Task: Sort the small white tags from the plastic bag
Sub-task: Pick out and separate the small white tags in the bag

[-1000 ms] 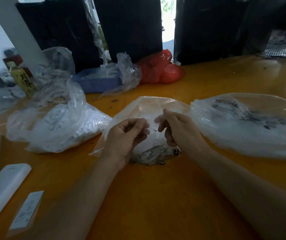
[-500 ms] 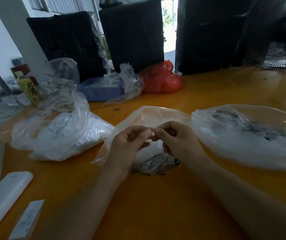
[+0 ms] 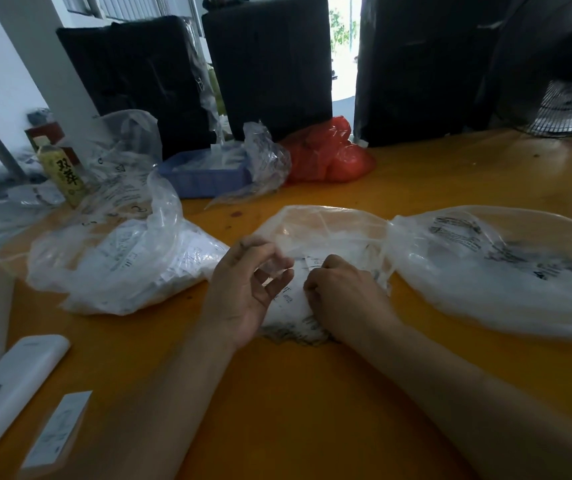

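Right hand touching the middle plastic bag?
Touching. Head view: right hand presses its curled fingers into the middle plastic bag, no gap.

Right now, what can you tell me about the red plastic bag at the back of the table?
The shiny red plastic bag looks crinkly, puffed and lumpy. It sits at the far edge of the orange table, against dark wrapped bundles, right of a blue tray. A crumpled clear bag touches its left side. Its contents are hidden.
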`<control>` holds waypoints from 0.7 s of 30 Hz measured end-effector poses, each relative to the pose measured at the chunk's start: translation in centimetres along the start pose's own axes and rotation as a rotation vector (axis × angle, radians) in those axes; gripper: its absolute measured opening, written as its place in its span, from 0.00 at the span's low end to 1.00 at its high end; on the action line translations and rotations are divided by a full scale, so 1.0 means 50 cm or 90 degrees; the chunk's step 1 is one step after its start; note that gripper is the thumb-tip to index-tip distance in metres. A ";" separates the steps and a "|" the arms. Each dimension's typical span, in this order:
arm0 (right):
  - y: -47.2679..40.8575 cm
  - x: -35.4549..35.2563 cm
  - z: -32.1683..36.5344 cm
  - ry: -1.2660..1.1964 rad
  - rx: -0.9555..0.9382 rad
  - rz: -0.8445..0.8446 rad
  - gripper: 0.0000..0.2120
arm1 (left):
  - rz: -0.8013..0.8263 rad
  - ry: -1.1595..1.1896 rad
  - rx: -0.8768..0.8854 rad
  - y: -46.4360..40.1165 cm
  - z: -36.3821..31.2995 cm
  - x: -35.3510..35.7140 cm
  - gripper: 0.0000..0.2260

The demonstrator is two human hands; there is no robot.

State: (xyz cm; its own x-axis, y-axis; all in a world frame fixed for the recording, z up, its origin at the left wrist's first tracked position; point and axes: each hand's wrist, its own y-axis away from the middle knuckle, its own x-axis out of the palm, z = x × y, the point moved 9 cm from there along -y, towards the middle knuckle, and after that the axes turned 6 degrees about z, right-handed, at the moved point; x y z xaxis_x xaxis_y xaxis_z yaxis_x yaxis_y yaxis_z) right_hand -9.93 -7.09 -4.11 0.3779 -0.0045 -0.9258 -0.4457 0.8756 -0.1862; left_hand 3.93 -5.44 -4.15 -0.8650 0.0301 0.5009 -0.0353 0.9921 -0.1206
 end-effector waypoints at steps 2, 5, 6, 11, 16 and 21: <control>0.000 -0.001 -0.008 -0.012 0.018 0.007 0.16 | -0.006 -0.011 -0.016 -0.001 0.007 -0.001 0.06; 0.001 0.008 -0.017 -0.010 0.052 0.038 0.21 | -0.005 0.005 -0.028 0.000 0.013 0.003 0.06; 0.002 0.009 -0.018 -0.008 0.057 0.038 0.19 | 0.000 0.009 -0.033 0.000 0.015 0.005 0.06; -0.002 -0.009 -0.035 -0.112 0.068 -0.039 0.07 | -0.011 -0.005 -0.064 0.005 0.024 0.005 0.05; 0.002 -0.037 -0.077 -0.257 0.108 -0.104 0.08 | -0.030 -0.046 -0.084 0.012 0.022 0.005 0.06; 0.006 -0.052 -0.075 -0.265 0.109 -0.132 0.18 | -0.037 -0.063 -0.104 0.017 0.024 0.004 0.06</control>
State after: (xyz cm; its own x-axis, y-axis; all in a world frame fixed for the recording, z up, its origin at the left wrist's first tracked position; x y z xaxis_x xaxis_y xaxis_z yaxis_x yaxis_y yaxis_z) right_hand -14.10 -8.65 -2.97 0.7522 -0.0240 -0.6585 -0.2006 0.9436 -0.2635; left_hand 3.15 -4.73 -5.18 -0.9087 -0.0326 0.4161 -0.0124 0.9986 0.0511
